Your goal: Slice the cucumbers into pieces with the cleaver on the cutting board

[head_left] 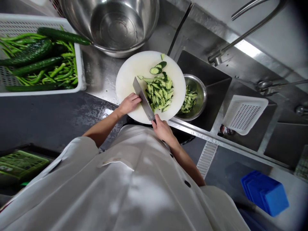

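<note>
A round white cutting board (130,69) lies on the steel counter. On its right half is a pile of cut cucumber pieces (160,91), with a few cucumber slices (157,68) above it. My right hand (161,127) is closed around the handle of a cleaver (143,100), whose blade stands along the pile's left side. My left hand (130,103) rests at the left face of the blade, its fingers together; whether anything is under them is hidden. More cut cucumber lies in a steel bowl (204,99) right of the board, partly beneath its edge.
A white basket (82,72) of whole cucumbers and green peppers stands left. A large steel basin (115,27) sits behind the board. Sinks, a faucet (243,37) and a white strainer basket (247,112) are at right; blue bins (267,192) stand on the floor.
</note>
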The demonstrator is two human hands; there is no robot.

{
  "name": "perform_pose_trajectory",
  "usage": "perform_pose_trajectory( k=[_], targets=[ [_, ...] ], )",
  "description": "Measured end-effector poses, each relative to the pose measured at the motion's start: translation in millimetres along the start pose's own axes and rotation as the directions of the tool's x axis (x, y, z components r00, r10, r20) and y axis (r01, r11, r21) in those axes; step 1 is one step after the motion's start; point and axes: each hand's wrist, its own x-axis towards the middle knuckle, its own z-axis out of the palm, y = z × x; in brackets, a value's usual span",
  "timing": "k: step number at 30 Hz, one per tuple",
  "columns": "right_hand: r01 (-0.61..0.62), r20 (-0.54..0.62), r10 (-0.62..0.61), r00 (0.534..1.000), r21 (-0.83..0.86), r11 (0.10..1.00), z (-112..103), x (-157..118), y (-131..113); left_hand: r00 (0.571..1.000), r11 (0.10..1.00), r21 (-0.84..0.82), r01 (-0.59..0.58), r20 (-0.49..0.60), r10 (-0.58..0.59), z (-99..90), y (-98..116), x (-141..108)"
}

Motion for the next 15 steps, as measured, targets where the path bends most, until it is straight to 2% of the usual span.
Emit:
perform_pose_trajectory(
  k=[5, 7, 9, 11, 12, 13, 15],
  targets=[
    [-0.013, -0.017, 0.013, 1.000, -0.016, 1.000, -8, -25, 10, 1.000, 0.999, -0.035, 0.014, -0.013, -0.015, 2.9, 3, -4],
    [0.001, -0.044, -0.002, 0.999, -0.015, 1.000, -9, -40, 20, 0.992, 0.992, -0.077, 0.096, -0.071, -0.101, -3.4, -6, -4],
    [0.031, -0.066, -0.032, 0.997, -0.016, 0.999, -6, -50, 32, 0.953, 0.967, -0.102, 0.234, -0.171, -0.249, -16.2, -24, 4],
    [0.083, -0.065, -0.085, 0.994, -0.024, 0.996, 1, -53, 44, 0.898, 0.929, -0.112, 0.354, -0.235, -0.371, -31.6, -48, 26],
    [0.117, -0.051, -0.119, 0.992, -0.028, 0.993, 5, -52, 48, 0.887, 0.916, -0.111, 0.385, -0.230, -0.400, -37.9, -60, 44],
    [0.153, -0.029, -0.154, 0.988, -0.031, 0.988, 9, -50, 52, 0.891, 0.913, -0.109, 0.394, -0.199, -0.408, -42.3, -69, 65],
    [0.208, 0.024, -0.208, 0.978, -0.029, 0.978, 15, -41, 53, 0.927, 0.931, -0.083, 0.355, -0.097, -0.362, -43.1, -80, 115]
  ],
)
